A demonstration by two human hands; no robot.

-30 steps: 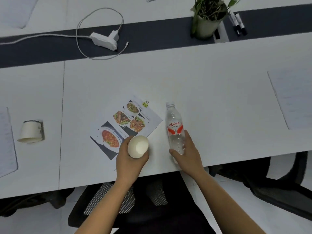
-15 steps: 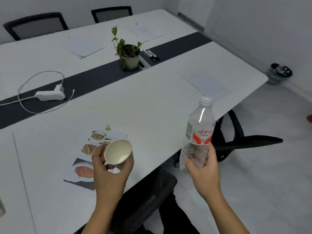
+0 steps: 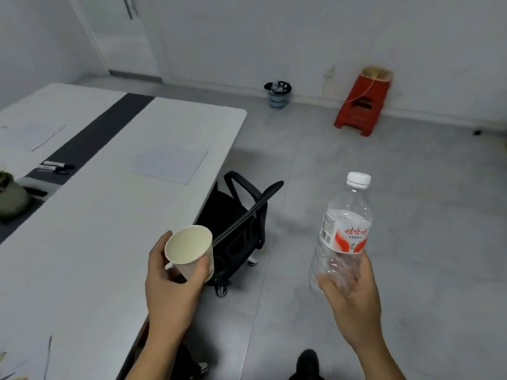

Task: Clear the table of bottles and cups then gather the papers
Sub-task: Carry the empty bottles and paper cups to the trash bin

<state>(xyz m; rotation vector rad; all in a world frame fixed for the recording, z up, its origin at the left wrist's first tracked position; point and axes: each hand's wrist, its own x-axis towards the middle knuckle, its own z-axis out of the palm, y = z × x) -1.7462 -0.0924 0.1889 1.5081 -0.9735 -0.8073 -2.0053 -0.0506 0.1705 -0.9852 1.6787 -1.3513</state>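
A clear plastic water bottle (image 3: 343, 234) with a white cap and a red-and-white label stands upright in the right hand (image 3: 351, 297), whose fingers wrap its lower body below the label. How much water it holds cannot be told. Its thin walls probably dent under a squeeze and may be slick, so a firm hold around the lower body or the label looks safest.

A white paper cup (image 3: 189, 248), seemingly empty, tilts with its mouth toward the camera in the left hand (image 3: 170, 292), thumb and fingers curled around its wall. It is likely very light and easy to crush, so a gentle grip around the wall suits it.

The 2 hands are apart, both lifted off the white table (image 3: 96, 242), which lies left of the left hand. 1 paper sheet (image 3: 170, 164) rests on it beyond that hand. A black chair (image 3: 238, 223) sits between the hands, farther off. A small waste bin (image 3: 278, 94) stands far ahead by the wall.
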